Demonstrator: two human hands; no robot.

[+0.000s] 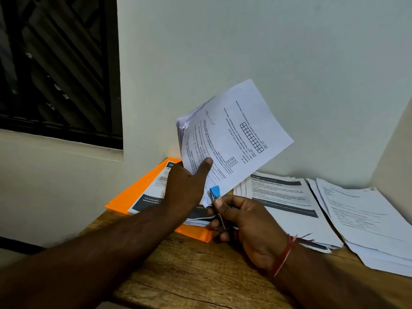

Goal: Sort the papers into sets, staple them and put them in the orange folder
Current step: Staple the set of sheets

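My left hand [189, 186] holds a set of printed sheets [234, 139] up in the air, thumb on the front. My right hand [243, 217] grips a small stapler with a blue tip [215, 192], whose head sits at the lower corner of that set. Below lies the orange folder [138, 190] on the wooden table [200, 270], with printed papers [153, 192] lying on top of it. My left arm hides part of the folder.
Two more paper piles lie on the table to the right: one headed with dark bars [287, 201], one at the far right [365, 221]. A white wall stands close behind, and a dark window [58, 68] is at the upper left.
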